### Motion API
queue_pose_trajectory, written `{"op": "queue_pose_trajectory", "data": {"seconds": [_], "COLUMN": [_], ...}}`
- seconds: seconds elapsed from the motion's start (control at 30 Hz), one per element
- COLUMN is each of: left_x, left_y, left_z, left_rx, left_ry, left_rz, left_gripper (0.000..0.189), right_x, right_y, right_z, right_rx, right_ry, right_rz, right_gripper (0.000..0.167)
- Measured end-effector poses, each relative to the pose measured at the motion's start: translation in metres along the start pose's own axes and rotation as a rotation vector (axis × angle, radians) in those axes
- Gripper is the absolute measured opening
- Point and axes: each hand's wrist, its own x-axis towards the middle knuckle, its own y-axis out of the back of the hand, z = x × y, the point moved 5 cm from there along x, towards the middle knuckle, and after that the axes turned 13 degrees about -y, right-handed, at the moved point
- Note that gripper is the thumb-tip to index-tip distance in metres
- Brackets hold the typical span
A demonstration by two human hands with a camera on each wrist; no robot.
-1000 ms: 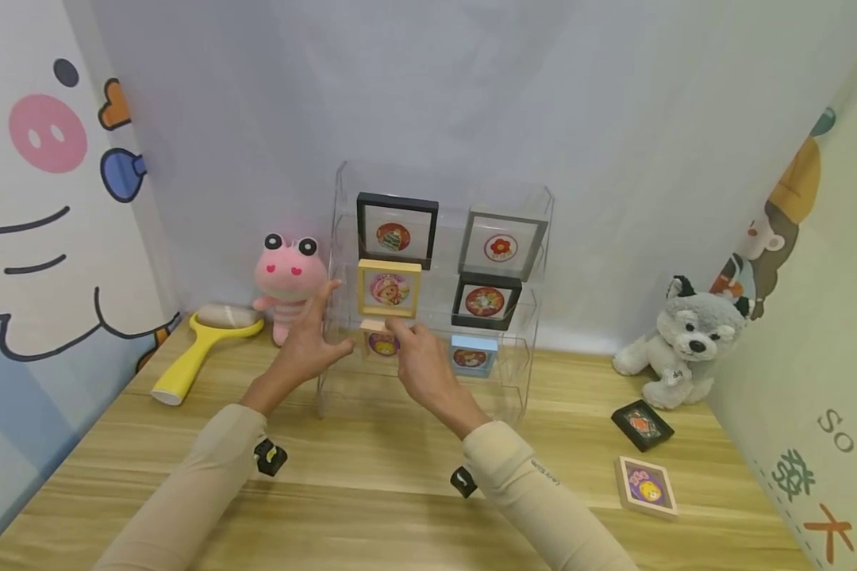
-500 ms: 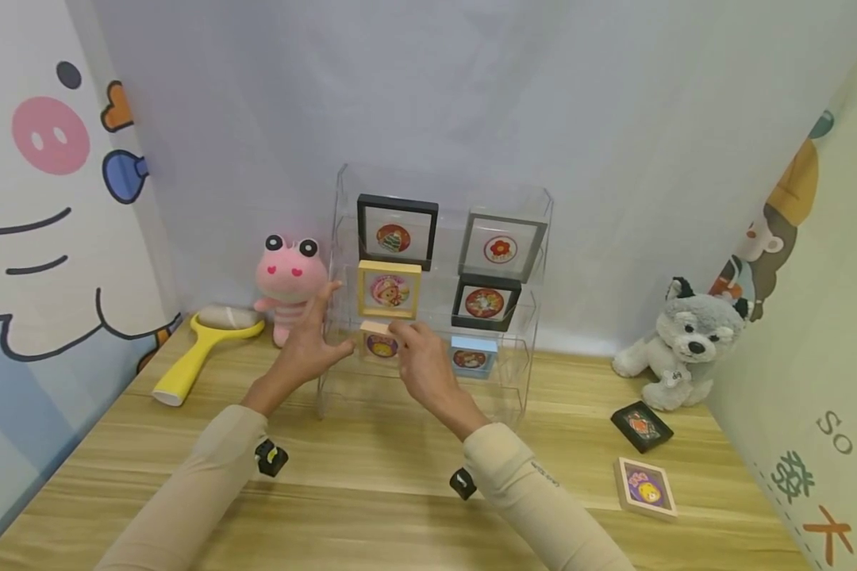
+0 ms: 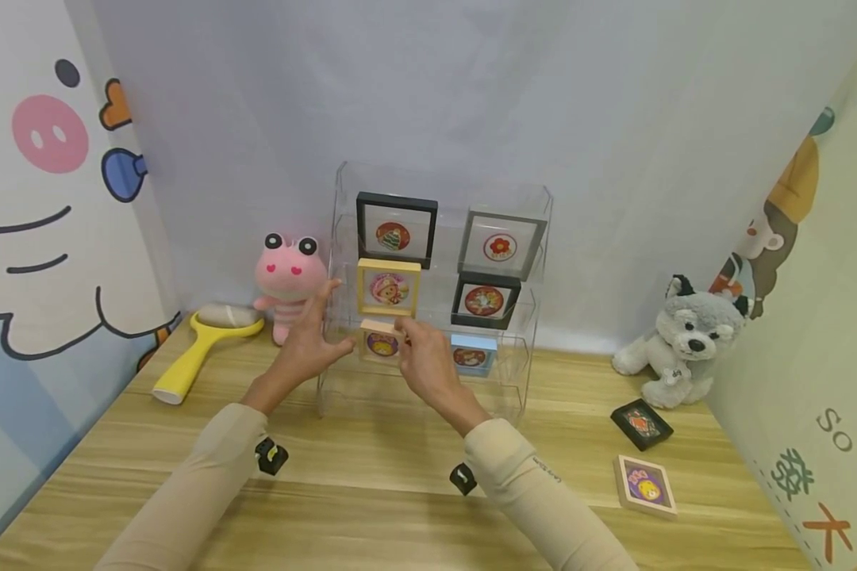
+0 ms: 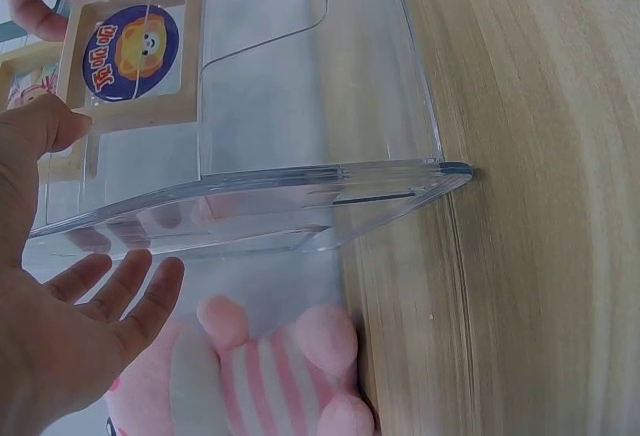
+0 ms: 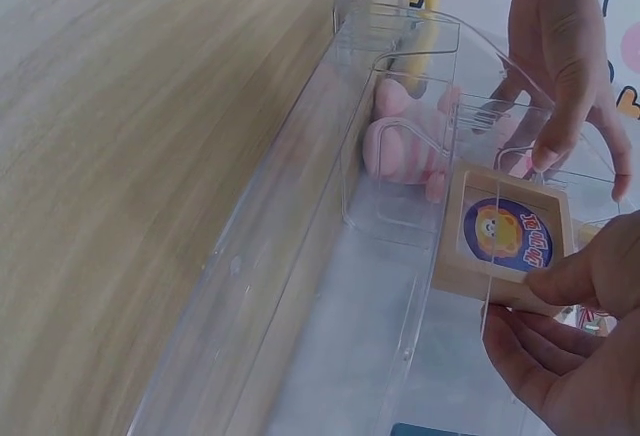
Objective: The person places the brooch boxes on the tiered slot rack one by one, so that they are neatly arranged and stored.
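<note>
A small wood-coloured picture frame point(image 3: 382, 340) with a round purple badge stands at the left of the lowest tier of a clear acrylic display rack point(image 3: 428, 408). My right hand point(image 3: 428, 369) pinches the frame's upper right corner; in the right wrist view the thumb point(image 5: 565, 281) lies over the frame's face, the fingers curled beside it. My left hand point(image 3: 307, 345) spreads around the rack's left side. Its thumb tip point(image 4: 68, 126) touches or nearly touches the frame's left edge, while the other fingers point(image 4: 150, 301) reach outside the side panel, holding nothing.
Higher tiers hold black point(image 3: 397, 229), grey point(image 3: 502, 244) and yellow point(image 3: 389, 289) frames; a light blue frame point(image 3: 473, 355) is at lower right. A pink plush point(image 3: 290, 274) and yellow lint roller point(image 3: 203, 349) are left; a husky plush point(image 3: 693, 341) and two loose frames point(image 3: 643, 424) right.
The wood-coloured frame shows a little straighter in its tier than a second ago. My right fingers have shifted slightly right along its top. My left hand stays put.
</note>
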Motion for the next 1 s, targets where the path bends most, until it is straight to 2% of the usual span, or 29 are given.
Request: {"op": "queue_pose_trajectory", "data": {"seconds": [0.47, 0.8, 1.0], "left_x": [-0.0006, 0.0016, 0.0008], "left_y": [-0.0006, 0.0001, 0.0001], "left_z": [-0.0013, -0.0010, -0.0009], "left_rx": [0.004, 0.015, 0.003], "left_ry": [0.009, -0.009, 0.002], "left_rz": [0.006, 0.015, 0.013], "left_gripper": [0.090, 0.090, 0.090], "right_x": [-0.0020, -0.0016, -0.0015], "right_y": [0.0003, 0.0013, -0.0005], "right_z": [0.0001, -0.0009, 0.0001], "right_rx": [-0.065, -0.084, -0.076], "right_ry": [0.016, 0.036, 0.038], "right_rz": [0.096, 0.116, 0.118], "right_gripper": [0.026, 0.026, 0.027]}}
